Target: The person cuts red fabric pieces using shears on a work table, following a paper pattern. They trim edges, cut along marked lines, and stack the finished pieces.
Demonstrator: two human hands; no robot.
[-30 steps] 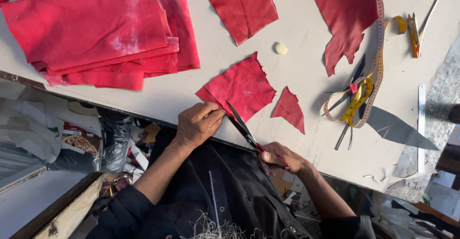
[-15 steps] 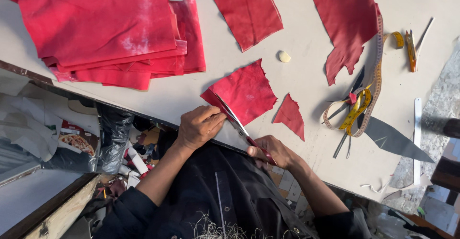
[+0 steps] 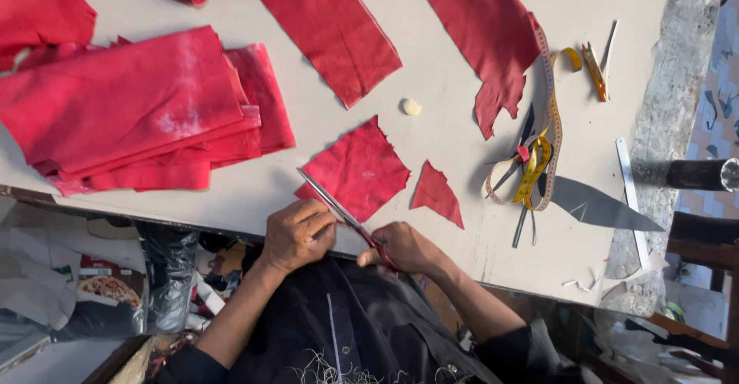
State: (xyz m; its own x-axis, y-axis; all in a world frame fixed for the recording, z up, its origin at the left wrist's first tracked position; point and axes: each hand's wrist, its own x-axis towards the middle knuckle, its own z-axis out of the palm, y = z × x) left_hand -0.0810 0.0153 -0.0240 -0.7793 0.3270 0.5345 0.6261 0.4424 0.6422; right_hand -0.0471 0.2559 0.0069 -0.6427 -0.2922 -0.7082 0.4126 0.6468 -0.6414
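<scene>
At the surface's (image 3: 462, 222) near edge, the left hand (image 3: 299, 234) pinches the red fabric piece (image 3: 362, 170) while the right hand (image 3: 404, 247) grips scissors (image 3: 339, 208) (blades upon it), so slack cloth could skew the cut.

Pale tabletop (image 3: 431, 61): folded red fabric stack (image 3: 131, 111) at left edge, red piece (image 3: 362, 170) and small red scrap (image 3: 437, 193) at near edge, tape measure (image 3: 548, 134), metal ruler (image 3: 633, 192) near right edge, white chalk lump (image 3: 412, 107) mid-top.
</scene>
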